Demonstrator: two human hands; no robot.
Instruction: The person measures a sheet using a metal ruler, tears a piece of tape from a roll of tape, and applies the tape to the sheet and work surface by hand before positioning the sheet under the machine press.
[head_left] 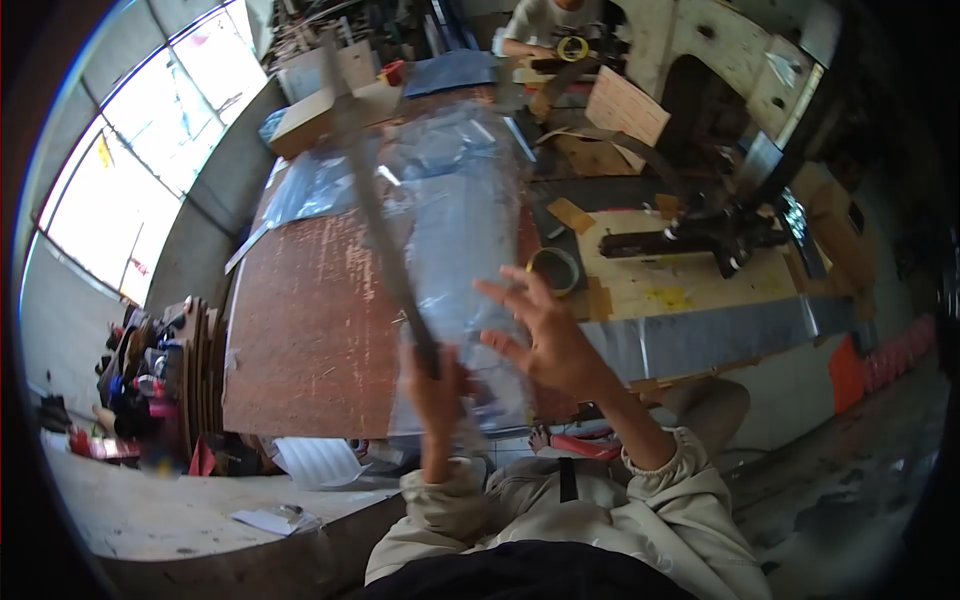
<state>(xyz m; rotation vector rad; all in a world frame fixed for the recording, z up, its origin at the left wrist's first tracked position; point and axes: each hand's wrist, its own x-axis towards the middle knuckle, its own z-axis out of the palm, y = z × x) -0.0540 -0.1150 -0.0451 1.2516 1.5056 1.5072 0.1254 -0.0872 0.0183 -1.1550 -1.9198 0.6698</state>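
Observation:
My left hand (434, 392) is closed round the lower end of a long, thin grey strip (374, 212). The strip rises up and away, blurred by motion, so its exact kind cannot be made out. To its right, my right hand (548, 342) has its fingers spread and holds nothing. Beneath both hands, clear plastic sheeting (455, 235) runs lengthwise over the reddish-brown table (305, 320). Just beyond my right hand lies a roll of tape (553, 270).
A press-like machine (690, 245) stands on a pale board at the right. A cardboard box (330, 115) and blue sheets (450, 72) lie at the table's far end, near another person (545, 28). Boards (205, 370) lean at the left.

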